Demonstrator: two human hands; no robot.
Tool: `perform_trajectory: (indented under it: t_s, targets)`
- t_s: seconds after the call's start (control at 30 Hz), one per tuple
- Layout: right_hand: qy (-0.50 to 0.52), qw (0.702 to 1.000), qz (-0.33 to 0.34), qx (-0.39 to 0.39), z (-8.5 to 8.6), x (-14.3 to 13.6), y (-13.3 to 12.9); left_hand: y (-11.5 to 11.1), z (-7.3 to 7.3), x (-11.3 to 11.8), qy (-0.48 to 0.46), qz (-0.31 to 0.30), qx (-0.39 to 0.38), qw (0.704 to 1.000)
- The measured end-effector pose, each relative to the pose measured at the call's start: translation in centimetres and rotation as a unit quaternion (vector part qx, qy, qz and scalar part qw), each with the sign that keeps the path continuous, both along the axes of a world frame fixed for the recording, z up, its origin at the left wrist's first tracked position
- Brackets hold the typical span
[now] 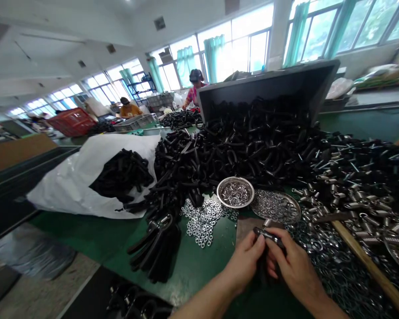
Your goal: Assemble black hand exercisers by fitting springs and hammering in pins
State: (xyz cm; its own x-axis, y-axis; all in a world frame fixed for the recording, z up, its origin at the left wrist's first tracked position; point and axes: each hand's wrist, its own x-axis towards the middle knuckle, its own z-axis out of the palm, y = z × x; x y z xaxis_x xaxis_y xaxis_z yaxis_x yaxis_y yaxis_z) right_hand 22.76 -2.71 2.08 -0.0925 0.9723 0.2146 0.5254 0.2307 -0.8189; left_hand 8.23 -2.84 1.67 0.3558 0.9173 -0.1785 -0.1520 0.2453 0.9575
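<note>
Both hands meet at the lower right of centre, in front of a brown pad [244, 228] on the green table. My left hand [246, 261] is closed, thumb and fingers pinching one end of a small black part [269, 235]. From the other side my right hand [291, 261] grips the same part, fingers curled around it. A metal spring [267, 222] shows just above the part. Beyond the hands stand a steel bowl [235, 192] of small metal pieces and a metal plate [297, 212] of rings. Loose nuts [204, 219] lie to the left.
A large heap of black parts [219, 155] spills from a tipped grey crate [269, 88]. A white sack [73, 186] lies left, near stacked black handles [159, 252]. Springs [365, 226] and a wooden-handled hammer [369, 261] are right. Two people [193, 91] [129, 108] sit farther back.
</note>
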Motion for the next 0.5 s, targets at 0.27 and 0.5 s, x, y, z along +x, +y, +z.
perform_trajectory:
  t_s: [0.27, 0.5]
  targets:
    - [-0.275, 0.960, 0.038, 0.021, -2.7, 2.3, 1.3, 17.8, 4.8, -12.7, 0.673, 0.073, 0.372, 0.635]
    - [-0.347, 0.936, 0.052, -0.021, -3.1, 1.2, 1.2, 24.4, 5.9, -18.5, 0.722, 0.019, 0.417, 0.551]
